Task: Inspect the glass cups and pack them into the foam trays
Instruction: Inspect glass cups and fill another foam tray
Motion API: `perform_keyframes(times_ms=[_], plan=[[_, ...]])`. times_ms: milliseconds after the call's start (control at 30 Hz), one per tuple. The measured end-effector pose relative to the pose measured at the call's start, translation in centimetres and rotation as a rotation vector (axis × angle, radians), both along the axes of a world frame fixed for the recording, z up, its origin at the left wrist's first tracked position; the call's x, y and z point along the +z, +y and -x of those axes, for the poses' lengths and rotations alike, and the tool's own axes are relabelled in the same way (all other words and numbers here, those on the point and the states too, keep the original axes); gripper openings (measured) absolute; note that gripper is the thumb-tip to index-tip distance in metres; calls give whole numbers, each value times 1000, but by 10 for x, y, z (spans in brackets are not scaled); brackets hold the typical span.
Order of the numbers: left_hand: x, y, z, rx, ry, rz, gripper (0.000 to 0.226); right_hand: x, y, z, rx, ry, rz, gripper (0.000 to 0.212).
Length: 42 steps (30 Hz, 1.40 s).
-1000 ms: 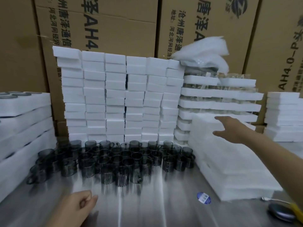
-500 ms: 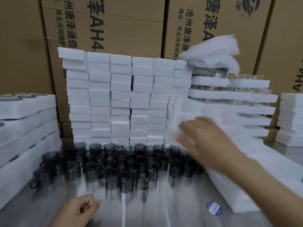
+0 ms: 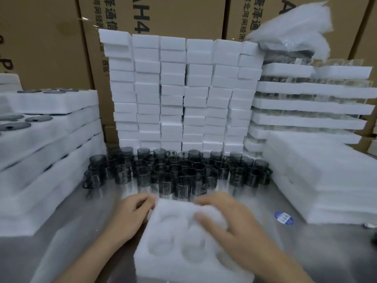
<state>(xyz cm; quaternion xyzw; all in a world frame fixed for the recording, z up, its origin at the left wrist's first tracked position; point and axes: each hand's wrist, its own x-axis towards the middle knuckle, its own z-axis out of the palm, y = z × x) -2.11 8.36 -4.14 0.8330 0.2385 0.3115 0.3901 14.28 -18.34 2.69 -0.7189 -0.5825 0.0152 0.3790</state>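
Both hands on foam tray: left hand gripping its edge, right hand spread flat on top. Cups just beyond. Boxes behind, printed "AH4".

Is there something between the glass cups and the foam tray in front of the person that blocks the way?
Nothing visible does. The foam tray lies just before the glass cups on bare table; its round pockets look empty, though the right hand covers part.
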Motion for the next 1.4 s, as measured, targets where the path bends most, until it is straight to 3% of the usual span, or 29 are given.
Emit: perform_keyframes(times_ms=[67,167,300,433,733,867,933,1000,1067,1167,1233,1267,1300,1400], plan=[[1,-4,0,-33,23,-26,37,-14,-2,-29,-214,-4,-151,31],[2,-7,0,-83,29,-28,50,-37,-2,-63,-399,110,-45,24],[6,-9,2,-200,56,77,53,-45,1,-85,-382,361,83,43],[9,-10,-1,-209,27,149,52,-44,6,-83,-243,631,8,29],[5,-7,-9,-82,-104,143,44,-46,11,-68,-182,552,-41,33],[3,-2,-11,36,-158,71,66,-43,25,-80,-182,667,-32,25],[5,3,-10,27,-186,157,71,-49,23,-88,-29,680,135,17],[9,6,-10,-11,-160,261,73,-46,18,-93,88,717,250,21],[14,6,-10,-40,-75,318,72,-31,13,-100,53,819,306,18],[19,4,-3,-322,51,528,69,-22,-10,-102,127,611,440,23],[27,-2,7,-653,160,671,58,-25,-10,-96,31,527,327,13],[30,-6,10,-728,197,642,54,-28,-4,-89,-41,497,197,8],[33,-13,9,-713,201,585,53,-32,3,-82,-109,470,68,6],[34,-35,-3,-394,122,404,65,-42,19,-69,-180,501,-179,16]])
